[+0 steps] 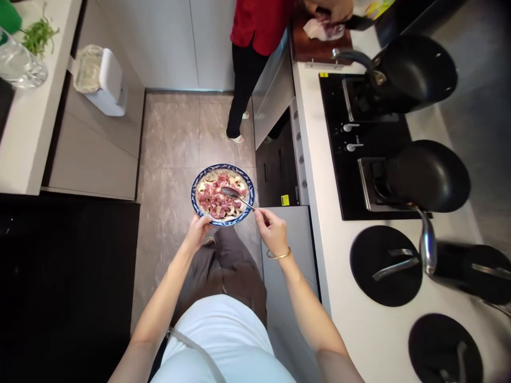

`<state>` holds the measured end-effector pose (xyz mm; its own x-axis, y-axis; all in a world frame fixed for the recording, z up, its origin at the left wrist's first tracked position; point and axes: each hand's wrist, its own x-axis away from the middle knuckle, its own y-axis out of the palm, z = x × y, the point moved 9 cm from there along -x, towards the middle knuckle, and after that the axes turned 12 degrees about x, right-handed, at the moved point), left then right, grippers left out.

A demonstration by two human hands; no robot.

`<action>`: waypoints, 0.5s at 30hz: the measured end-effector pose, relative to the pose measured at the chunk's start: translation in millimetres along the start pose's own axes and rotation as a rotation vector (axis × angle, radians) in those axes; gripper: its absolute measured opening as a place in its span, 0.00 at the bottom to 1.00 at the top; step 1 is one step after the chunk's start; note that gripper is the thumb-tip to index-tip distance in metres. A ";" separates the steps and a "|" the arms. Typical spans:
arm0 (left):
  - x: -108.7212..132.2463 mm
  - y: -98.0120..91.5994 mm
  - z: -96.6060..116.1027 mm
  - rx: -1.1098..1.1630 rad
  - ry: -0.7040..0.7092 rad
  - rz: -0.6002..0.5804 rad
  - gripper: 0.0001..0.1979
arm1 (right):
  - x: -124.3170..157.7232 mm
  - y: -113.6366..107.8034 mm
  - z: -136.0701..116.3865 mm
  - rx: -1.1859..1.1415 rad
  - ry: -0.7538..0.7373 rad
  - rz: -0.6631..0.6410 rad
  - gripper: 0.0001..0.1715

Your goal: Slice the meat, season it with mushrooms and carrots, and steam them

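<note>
My left hand (197, 232) grips the near left rim of a blue-and-white patterned oval plate (194, 199), thumb over the edge, holding it in the air in front of me. Raw reddish meat pieces (215, 201) lie on the plate over pale slices that look like mushrooms (231, 213). In my right hand (273, 231) is the handle of a metal spoon (230, 192). The spoon's bowl rests on or just above the meat, and its handle crosses the plate's right rim. The fingers of my left hand under the plate are hidden.
On the right counter (337, 276), two black pans (429, 178) sit on a gas stove (335, 159), with black lids (385, 266) nearer me. Ahead, a person in red (259, 24) handles meat (323, 27) on a cutting board (303, 48). A bin (109, 80) hangs at left.
</note>
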<state>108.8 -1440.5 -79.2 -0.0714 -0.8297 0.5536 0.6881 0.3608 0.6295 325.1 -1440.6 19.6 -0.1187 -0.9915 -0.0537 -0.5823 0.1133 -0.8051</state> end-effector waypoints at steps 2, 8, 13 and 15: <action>-30.6 12.4 13.8 -0.002 0.003 0.020 0.32 | -37.4 6.2 3.0 -0.053 0.012 -0.020 0.17; -132.7 58.9 67.4 0.012 0.040 0.099 0.26 | -177.1 14.1 3.1 -0.219 0.049 -0.072 0.18; -206.2 109.5 123.3 0.084 0.088 0.141 0.26 | -304.6 23.6 -18.3 -0.550 0.113 -0.150 0.17; -233.3 129.2 150.6 0.126 0.126 0.151 0.27 | -353.0 29.8 -32.4 -0.621 0.112 -0.173 0.16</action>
<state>105.7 -1136.1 -44.8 0.1214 -0.8062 0.5791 0.5877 0.5285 0.6126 323.6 -1085.1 33.6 -0.0446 -0.9899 0.1348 -0.9528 0.0016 -0.3035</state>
